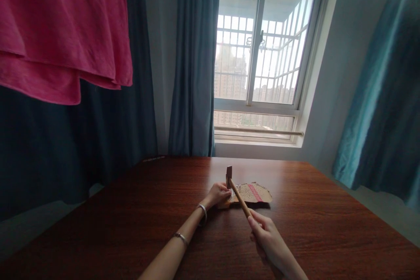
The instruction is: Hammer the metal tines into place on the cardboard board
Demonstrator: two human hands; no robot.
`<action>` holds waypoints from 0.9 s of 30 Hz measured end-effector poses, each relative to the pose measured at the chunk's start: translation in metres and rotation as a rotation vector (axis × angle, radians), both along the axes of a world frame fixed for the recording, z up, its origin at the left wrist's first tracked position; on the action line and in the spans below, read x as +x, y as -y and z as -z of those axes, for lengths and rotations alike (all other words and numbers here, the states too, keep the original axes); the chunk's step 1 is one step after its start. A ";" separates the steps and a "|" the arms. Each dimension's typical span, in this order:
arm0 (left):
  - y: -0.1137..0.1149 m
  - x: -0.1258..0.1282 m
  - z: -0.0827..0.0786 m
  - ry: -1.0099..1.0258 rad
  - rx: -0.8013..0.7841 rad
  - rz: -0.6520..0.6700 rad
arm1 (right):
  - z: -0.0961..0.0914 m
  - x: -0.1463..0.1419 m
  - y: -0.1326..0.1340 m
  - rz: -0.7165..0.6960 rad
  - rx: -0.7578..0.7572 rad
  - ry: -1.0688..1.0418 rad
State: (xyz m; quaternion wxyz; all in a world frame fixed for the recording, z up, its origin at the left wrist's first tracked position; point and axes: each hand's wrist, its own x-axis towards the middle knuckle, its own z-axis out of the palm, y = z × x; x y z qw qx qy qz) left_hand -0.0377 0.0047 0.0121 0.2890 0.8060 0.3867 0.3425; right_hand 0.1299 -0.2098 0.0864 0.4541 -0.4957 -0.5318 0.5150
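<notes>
My right hand [264, 232] is wrapped round the wooden handle of a hammer [241, 201]. The hammer's dark head [229, 172] stands just above the fingertips of my left hand [217, 194]. Those fingers are pinched together at the left end of a torn piece of cardboard [265, 194]; what they hold, if anything, is hidden by the hand and the hammer. The cardboard lies on the brown wooden table [147, 232]. Rows of small dark marks and a pinkish-red band cover it, and its edges are ragged.
Behind the table is a barred window [256, 65] with a rail across its lower part. Blue curtains [197, 61] hang beside it, with another curtain [370, 96] at the right. A pink cloth [65, 30] hangs at the upper left.
</notes>
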 end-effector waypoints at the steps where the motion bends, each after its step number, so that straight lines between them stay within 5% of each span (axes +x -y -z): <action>1: 0.000 0.000 -0.001 -0.005 0.003 -0.004 | 0.001 0.000 0.000 0.003 0.005 -0.002; 27: 0.002 -0.002 0.000 0.033 0.038 0.052 | -0.006 0.005 0.002 0.037 -0.043 0.022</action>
